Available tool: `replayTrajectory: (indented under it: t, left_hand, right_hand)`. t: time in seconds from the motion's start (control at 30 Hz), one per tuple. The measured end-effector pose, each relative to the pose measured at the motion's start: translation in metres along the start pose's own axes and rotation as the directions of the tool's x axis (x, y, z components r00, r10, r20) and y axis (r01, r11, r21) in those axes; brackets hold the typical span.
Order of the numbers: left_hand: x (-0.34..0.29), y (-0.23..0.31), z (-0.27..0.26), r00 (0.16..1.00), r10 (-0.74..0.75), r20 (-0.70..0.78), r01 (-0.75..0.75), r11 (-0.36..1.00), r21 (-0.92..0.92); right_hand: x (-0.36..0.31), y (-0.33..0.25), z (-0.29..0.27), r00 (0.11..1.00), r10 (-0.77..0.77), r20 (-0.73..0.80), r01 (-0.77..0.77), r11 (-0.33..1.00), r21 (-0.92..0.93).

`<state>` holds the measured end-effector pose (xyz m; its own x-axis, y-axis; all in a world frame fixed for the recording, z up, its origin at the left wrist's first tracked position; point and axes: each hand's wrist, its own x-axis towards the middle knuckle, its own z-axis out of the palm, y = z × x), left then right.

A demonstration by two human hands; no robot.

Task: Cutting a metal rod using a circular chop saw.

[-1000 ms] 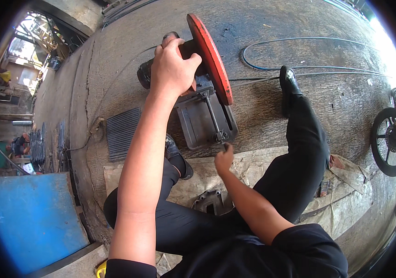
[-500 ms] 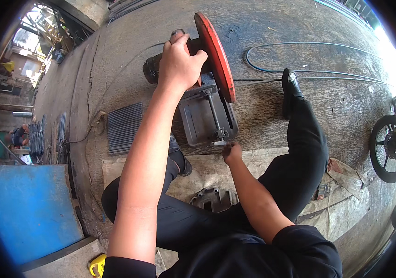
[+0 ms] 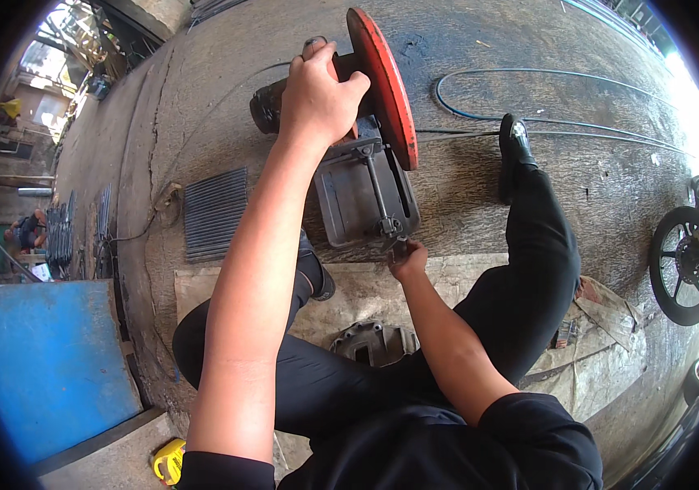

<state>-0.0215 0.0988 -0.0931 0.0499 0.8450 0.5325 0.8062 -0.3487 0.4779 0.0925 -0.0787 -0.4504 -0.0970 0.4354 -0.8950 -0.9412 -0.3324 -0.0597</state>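
Note:
A cut-off saw with a round red guard (image 3: 386, 90) stands on the ground in front of me. My left hand (image 3: 321, 102) is wrapped round the handle at the top of the saw, beside the guard; the palm side is hidden. Below it lies the saw's dark metal base (image 3: 345, 204), with a vise screw (image 3: 378, 184) running along it. At the near end of that screw, my right hand (image 3: 409, 260) has its fingers closed on the vise crank handle (image 3: 401, 243). I see no workpiece in the vise.
A bundle of thin metal rods (image 3: 217, 214) lies left of the saw. Between my legs sits a metal housing (image 3: 374, 343) on a cloth sheet (image 3: 464, 265). A hose (image 3: 447, 106), motorcycle wheel (image 3: 682, 265), blue panel (image 3: 55, 359) and yellow tape measure (image 3: 169, 461) surround me; another person (image 3: 29, 230) is far left.
My right hand has turned the crank handle: it pointed left and now points toward me. My left hand keeps its grip on the saw handle. The view has shifted slightly.

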Motion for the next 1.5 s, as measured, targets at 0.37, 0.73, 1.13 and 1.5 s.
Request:
replayTrajectory:
  t: [0.37, 0.73, 1.13, 1.5]
  left_hand:
    - [0.000, 0.001, 0.005, 1.000, -0.020, 0.022, 0.020, 1.000, -0.021]
    - [0.001, 0.010, 0.003, 1.000, -0.017, 0.018, 0.018, 0.999, -0.050]
    - [-0.003, 0.003, -0.008, 0.995, -0.069, 0.075, 0.070, 0.997, -0.014]
    - [-0.004, 0.010, -0.005, 0.992, -0.109, 0.057, 0.112, 0.992, -0.065]
  right_hand:
    - [0.002, 0.005, 0.002, 0.995, -0.054, -0.086, 0.036, 0.980, -0.197]
    - [0.045, 0.006, -0.012, 0.976, -0.128, -0.178, 0.125, 0.992, -0.032]
    - [0.020, 0.017, -0.009, 0.990, -0.086, -0.109, 0.076, 0.993, -0.091]
    - [0.023, 0.006, -0.001, 0.984, 0.157, -0.081, -0.164, 0.982, -0.089]
